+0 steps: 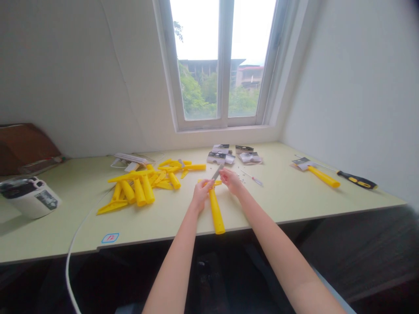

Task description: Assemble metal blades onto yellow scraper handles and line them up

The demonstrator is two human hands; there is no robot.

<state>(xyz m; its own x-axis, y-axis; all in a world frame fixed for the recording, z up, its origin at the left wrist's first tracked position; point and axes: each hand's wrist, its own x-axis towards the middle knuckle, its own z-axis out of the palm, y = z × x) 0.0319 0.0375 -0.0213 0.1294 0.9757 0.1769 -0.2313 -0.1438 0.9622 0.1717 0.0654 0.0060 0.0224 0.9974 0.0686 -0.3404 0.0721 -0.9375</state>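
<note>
Near the front middle of the table, my left hand (202, 192) is closed around the head of a yellow plastic handle (216, 214) and the lower end of a flat grey metal blade (217, 172). The handle's wide end points toward me. My right hand (230, 179) is pinched at the blade's right side; whatever is between its fingertips is too small to make out. Just right of that hand lie tiny metal pieces (242, 178) and a small screwdriver (252, 177) with a clear handle.
Several yellow handles and flat parts (140, 189) are piled on the left. Card packages (221, 156) lie below the window. A yellow-handled tool (322, 175) and a black-yellow screwdriver (356, 179) rest on the right. A white container (31, 198) and cable (70, 253) are at left.
</note>
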